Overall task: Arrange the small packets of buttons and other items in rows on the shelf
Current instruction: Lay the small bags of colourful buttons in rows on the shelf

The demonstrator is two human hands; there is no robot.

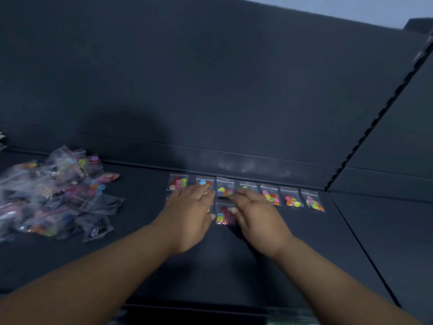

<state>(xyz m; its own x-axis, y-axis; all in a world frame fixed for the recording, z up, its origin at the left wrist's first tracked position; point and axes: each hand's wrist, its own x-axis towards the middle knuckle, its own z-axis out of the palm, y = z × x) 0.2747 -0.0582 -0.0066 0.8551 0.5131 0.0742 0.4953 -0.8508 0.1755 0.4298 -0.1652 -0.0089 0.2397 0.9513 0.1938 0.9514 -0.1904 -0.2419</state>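
Packet is lying between left grip and right grip, both resting flat, fingers straight, clamping nothing.

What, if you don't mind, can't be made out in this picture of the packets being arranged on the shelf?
Head view:
- Pile of packets: blurred and cut off by the left edge, so it cannot be counted.
- Front row: the left hand covers whatever lies under it; only the packet between the hands shows.
- Fourth back-row packet: mostly hidden under the right hand.
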